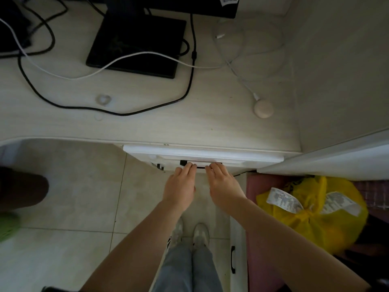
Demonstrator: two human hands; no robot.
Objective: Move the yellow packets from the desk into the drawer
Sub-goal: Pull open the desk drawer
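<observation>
Both your hands are down at the drawer [203,156] front, just under the tabletop [147,121] edge. Your left hand [180,186] and right hand [223,186] each have fingertips hooked onto the black handle [201,167], fingers mostly straight with the tips curling over it. Drawer looks pretty much closed. Can't spot any yellow packets on the tabletop, just cables and a black monitor base [136,43].

Black cable [117,111] and white cable [242,81] cross the desk [189,127]; near edge bare.
</observation>
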